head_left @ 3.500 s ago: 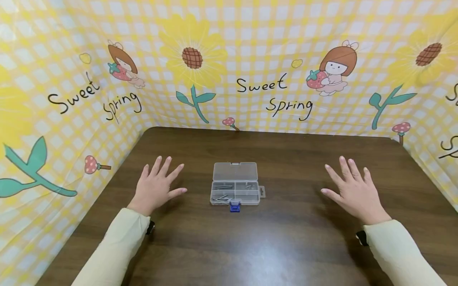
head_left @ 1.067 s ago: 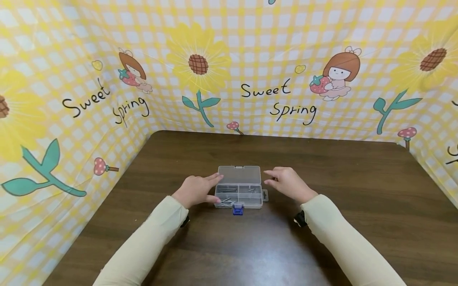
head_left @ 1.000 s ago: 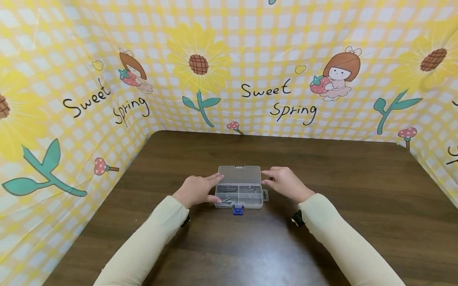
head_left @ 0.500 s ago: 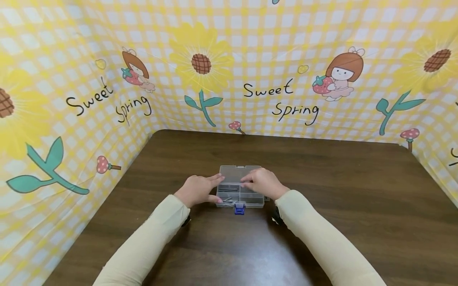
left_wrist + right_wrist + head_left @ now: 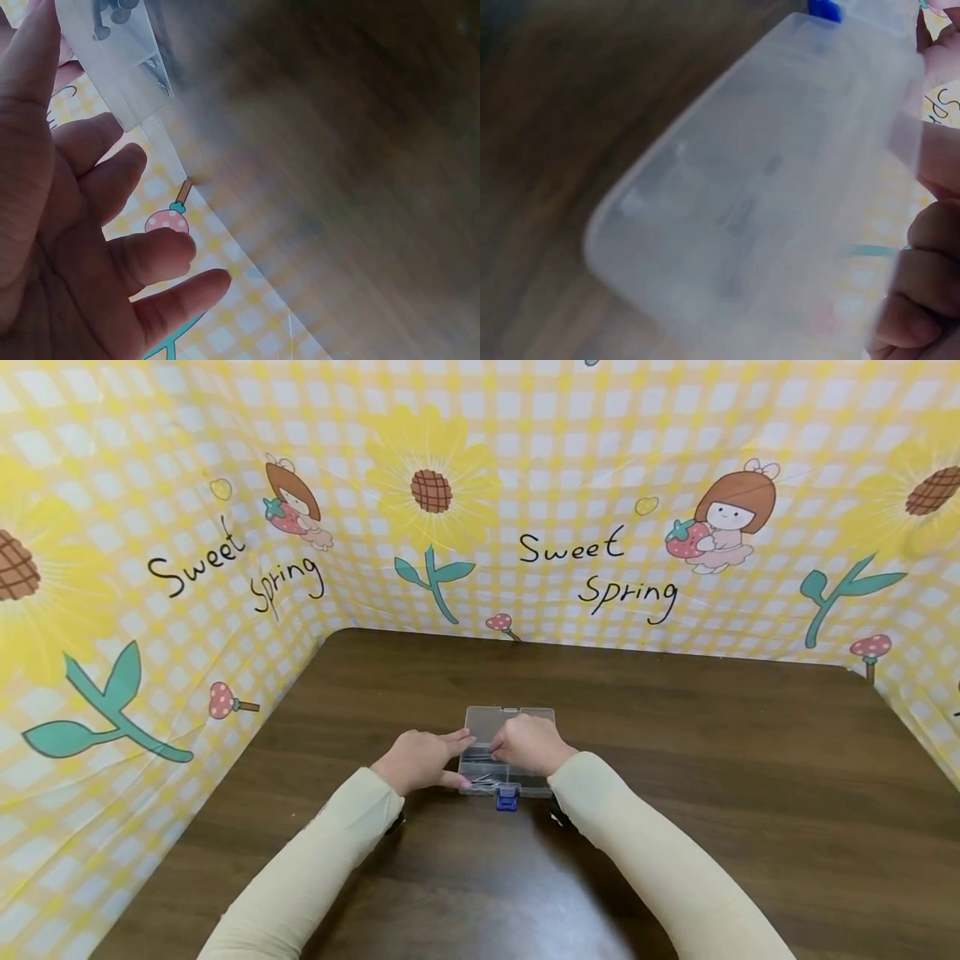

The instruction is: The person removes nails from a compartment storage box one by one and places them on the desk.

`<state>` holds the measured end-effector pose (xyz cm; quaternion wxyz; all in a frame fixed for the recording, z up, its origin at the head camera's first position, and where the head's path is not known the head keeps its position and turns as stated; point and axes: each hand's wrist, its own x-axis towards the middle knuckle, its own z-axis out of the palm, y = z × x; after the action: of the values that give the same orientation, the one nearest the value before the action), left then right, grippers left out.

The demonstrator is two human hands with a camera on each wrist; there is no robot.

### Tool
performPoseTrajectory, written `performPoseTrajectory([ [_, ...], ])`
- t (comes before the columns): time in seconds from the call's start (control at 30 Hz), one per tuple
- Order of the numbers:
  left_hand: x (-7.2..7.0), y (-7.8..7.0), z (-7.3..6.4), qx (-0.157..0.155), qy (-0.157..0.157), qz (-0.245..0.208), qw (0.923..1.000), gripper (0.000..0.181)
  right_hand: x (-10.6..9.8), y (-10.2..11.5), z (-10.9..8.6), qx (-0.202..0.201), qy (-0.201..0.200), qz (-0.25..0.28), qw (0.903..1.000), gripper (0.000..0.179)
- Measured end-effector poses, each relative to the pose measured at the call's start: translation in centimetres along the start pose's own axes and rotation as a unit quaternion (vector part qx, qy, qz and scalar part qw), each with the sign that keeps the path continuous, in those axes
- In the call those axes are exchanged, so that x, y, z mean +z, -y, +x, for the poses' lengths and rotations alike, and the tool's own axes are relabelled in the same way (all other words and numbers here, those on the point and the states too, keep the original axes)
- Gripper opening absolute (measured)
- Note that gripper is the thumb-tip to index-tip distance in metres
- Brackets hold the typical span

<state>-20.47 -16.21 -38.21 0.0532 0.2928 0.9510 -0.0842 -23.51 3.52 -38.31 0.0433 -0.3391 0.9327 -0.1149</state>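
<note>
A clear plastic compartment box point(image 5: 483, 725) lies on the table with its lid folded back and a blue latch point(image 5: 507, 800) at the front. My left hand point(image 5: 420, 760) holds its left end, thumb at the front corner and fingertips by the lid hinge. Thin metal pieces, some with heads like nails point(image 5: 477, 757), lie in the left compartments; such heads also show through the wall in the left wrist view. My right hand point(image 5: 531, 743) reaches over the box, curled fingertips in the back left compartment. I cannot tell whether they pinch a nail. The hand covers the right compartments.
Brown wooden table point(image 5: 720, 752) surrounds the box. A yellow checked cloth point(image 5: 570, 460) with flowers hangs behind and at both sides.
My right hand has moved left from beside the box, over it, to the back left compartment, and its fingertips have drawn together. My left hand stays at the left end.
</note>
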Motion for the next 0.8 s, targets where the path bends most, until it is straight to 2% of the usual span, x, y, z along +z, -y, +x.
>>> performPoseTrajectory([
  [0.17, 0.0, -0.1, 0.2, -0.01, 0.023, -0.03, 0.9992, 0.078, -0.1, 0.2, 0.2, 0.004, 0.02, -0.026, 0.9994, 0.011],
  [0.3, 0.1, -0.2, 0.2, -0.01, 0.028, -0.05, 0.9983, 0.079, 0.2, 0.5, 0.2, 0.009, 0.025, -0.043, 0.9987, 0.011],
  [0.43, -0.1, -0.4, 0.2, -0.009, 0.025, -0.059, 0.9979, 0.078, 0.7, 0.4, 0.4, 0.015, 0.021, -0.061, 0.9978, 0.011],
  [0.67, 0.0, -0.5, 0.2, -0.026, 0.042, -0.078, 0.9957, 0.079, 1.3, 0.6, 1.0, 0.006, 0.009, -0.076, 0.9971, 0.008],
  [0.8, 0.0, -0.5, 0.2, -0.033, 0.045, -0.085, 0.9948, 0.079, 1.3, 1.1, 1.2, 0.004, -0.003, -0.106, 0.9943, 0.009],
])
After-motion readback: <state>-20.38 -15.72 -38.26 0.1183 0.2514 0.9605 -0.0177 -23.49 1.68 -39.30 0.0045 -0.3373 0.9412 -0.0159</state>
